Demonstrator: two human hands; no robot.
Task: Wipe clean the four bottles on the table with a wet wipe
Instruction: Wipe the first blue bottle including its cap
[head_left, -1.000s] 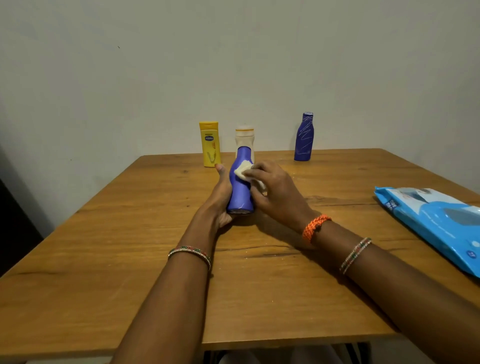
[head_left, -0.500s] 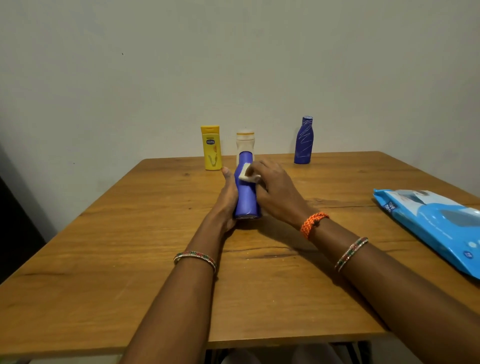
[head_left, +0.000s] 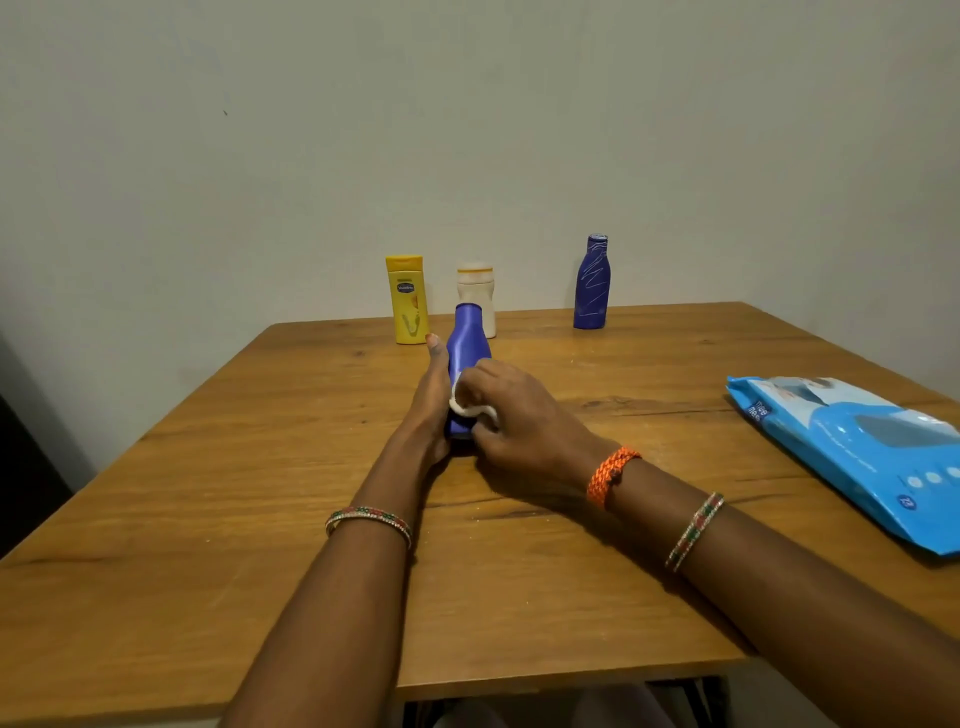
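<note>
A blue bottle (head_left: 470, 340) stands at the middle of the wooden table (head_left: 208, 519). My left hand (head_left: 434, 400) holds its left side, thumb up along the body. My right hand (head_left: 519, 415) pinches a white wet wipe (head_left: 467, 408) against the bottle's lower part. The bottle's base is hidden behind my hands. At the far edge stand a yellow bottle (head_left: 408, 300), a white bottle (head_left: 477, 288) partly behind the held one, and a second blue bottle (head_left: 591, 283).
A light blue pack of wet wipes (head_left: 852, 452) lies flat at the table's right edge. A plain wall rises right behind the far edge. Dark floor space shows left of the table.
My right hand has slid the wipe down the blue bottle, from near its neck to its lower body. My left hand keeps the same hold.
</note>
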